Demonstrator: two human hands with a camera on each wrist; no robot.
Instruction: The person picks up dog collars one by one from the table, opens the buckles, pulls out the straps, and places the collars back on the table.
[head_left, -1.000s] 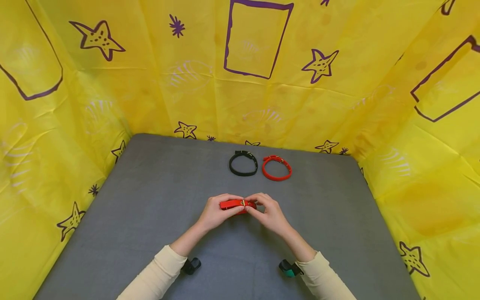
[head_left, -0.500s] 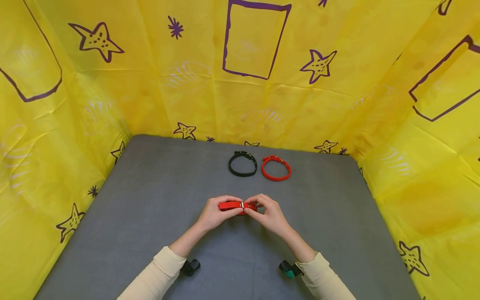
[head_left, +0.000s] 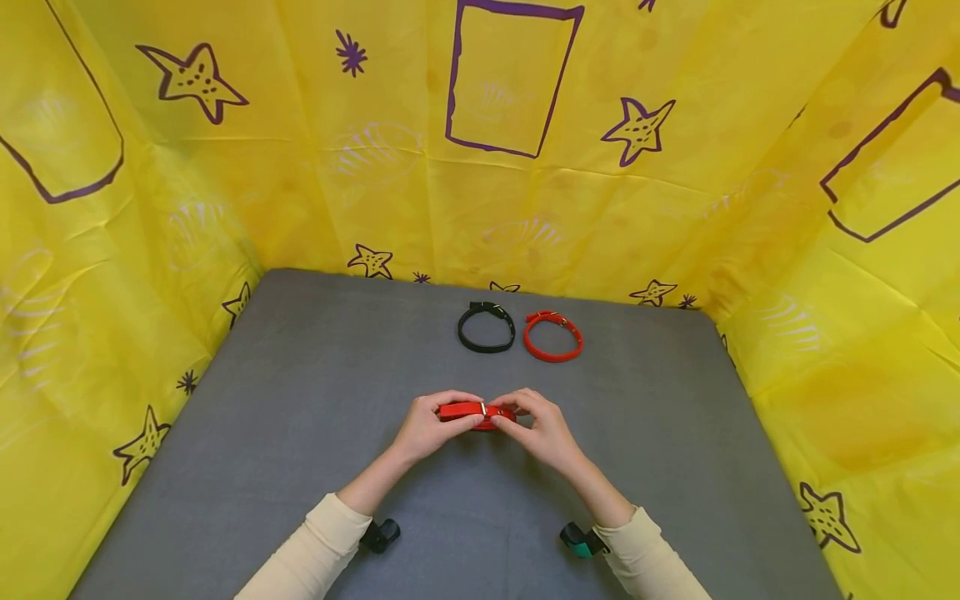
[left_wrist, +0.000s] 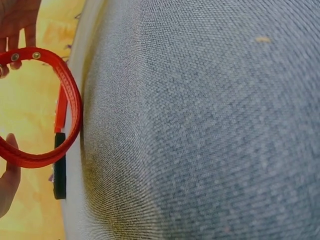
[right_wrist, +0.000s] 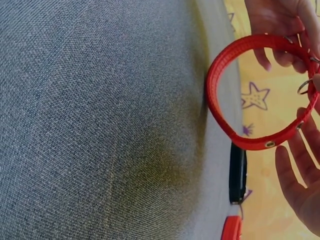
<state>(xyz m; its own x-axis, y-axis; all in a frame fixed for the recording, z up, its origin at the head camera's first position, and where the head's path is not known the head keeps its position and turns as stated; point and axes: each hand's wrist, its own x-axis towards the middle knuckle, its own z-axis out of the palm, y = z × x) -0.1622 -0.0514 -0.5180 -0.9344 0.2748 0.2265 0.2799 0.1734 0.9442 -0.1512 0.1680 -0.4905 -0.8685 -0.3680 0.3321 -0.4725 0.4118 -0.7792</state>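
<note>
Yellow cloth (head_left: 300,208) around a grey worktop (head_left: 262,467), a red collar (head_left: 459,410) near its middle

Purple starfish (head_left: 641,132) dot the cloth, which rises from the worktop's far edge and both side edges. I hold the red collar on edge as an upright loop, its metal buckle (head_left: 483,409) uppermost. My left hand (head_left: 427,427) pinches the strap between thumb and fingers just left of the buckle; my right hand (head_left: 543,427) pinches it just to the right. Whether the loop's lower side touches the worktop, I cannot tell. Near the middle of the far edge lies a black collar (head_left: 486,348), and just beside it, toward the far right corner, a second red collar (head_left: 551,357). Each cream sleeve (head_left: 307,550) has a dark device (head_left: 382,535) at the cuff.
</note>
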